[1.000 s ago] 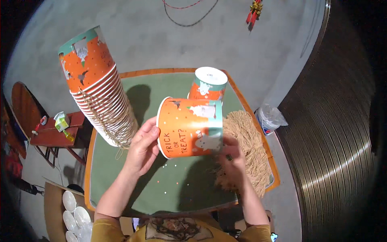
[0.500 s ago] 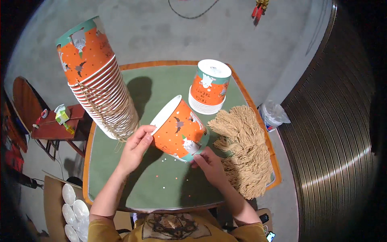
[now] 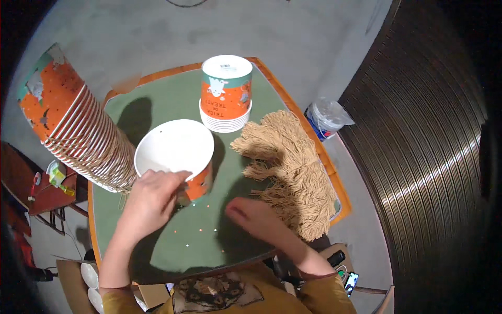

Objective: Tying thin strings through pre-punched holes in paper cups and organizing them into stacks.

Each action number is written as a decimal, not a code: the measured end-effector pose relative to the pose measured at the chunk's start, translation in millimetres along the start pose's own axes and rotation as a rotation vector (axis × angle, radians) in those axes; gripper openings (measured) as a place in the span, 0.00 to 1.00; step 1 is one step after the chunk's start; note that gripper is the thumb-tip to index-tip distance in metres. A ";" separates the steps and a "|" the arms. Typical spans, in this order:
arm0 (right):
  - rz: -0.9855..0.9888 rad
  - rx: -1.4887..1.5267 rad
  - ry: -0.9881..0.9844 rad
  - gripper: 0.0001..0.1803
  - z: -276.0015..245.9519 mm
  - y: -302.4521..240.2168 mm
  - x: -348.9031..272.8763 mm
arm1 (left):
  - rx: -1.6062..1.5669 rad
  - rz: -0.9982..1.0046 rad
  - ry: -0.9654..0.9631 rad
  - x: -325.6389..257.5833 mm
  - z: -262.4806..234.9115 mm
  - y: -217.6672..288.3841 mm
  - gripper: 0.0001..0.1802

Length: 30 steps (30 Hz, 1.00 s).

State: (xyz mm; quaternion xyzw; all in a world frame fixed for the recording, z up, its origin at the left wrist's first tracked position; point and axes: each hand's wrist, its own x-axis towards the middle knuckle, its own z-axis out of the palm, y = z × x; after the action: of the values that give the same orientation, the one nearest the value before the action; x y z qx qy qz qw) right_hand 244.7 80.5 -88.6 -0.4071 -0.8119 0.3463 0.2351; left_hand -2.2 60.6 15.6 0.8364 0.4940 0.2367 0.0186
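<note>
An orange paper bucket [image 3: 200, 187] with a white inside stands mouth up on the green-topped table, left of centre. My left hand [image 3: 151, 199] grips its near rim, thumb and fingers pinched over the edge. To the right of the bucket and apart from it, my right hand [image 3: 253, 217] hovers over the table. Its fingers look curled together with nothing visible in them, though shadow and slight blur cover the fingertips. Beside my left hand leans a tall stack of matching nested buckets [image 3: 97, 138], with tan strings hanging over their rims.
A shorter upside-down bucket stack [image 3: 226, 99] stands at the back of the table [image 3: 172, 261]. A heap of tan cord [image 3: 293, 172] lies along the right side. Small pale dots are scattered nearby. Beyond the right edge sits a white pail [image 3: 327, 120]; a red side table [image 3: 55, 196] is at left.
The bucket, tilted between both hands before, is now set down with its mouth up. My right hand has let go of it; my left hand has moved onto the rim. The view has shifted.
</note>
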 end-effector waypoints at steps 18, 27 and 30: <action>-0.038 -1.001 0.170 0.05 -108.3 54.5 -11.2 | 0.029 0.047 0.109 -34.1 29.4 7.0 0.25; -0.257 -0.750 0.450 0.05 -99.2 27.2 -5.6 | -0.057 0.201 0.291 -47.2 47.2 18.7 0.25; -0.560 -0.371 0.414 0.08 -77.5 11.9 4.6 | -0.298 0.099 0.271 -39.5 55.7 35.3 0.30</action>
State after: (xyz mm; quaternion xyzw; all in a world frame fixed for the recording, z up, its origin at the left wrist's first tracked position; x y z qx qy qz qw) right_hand 299.5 118.1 -46.9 -0.2664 -0.8757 0.0267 0.4019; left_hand 33.9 20.8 -39.4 0.8082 0.4100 0.4180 0.0640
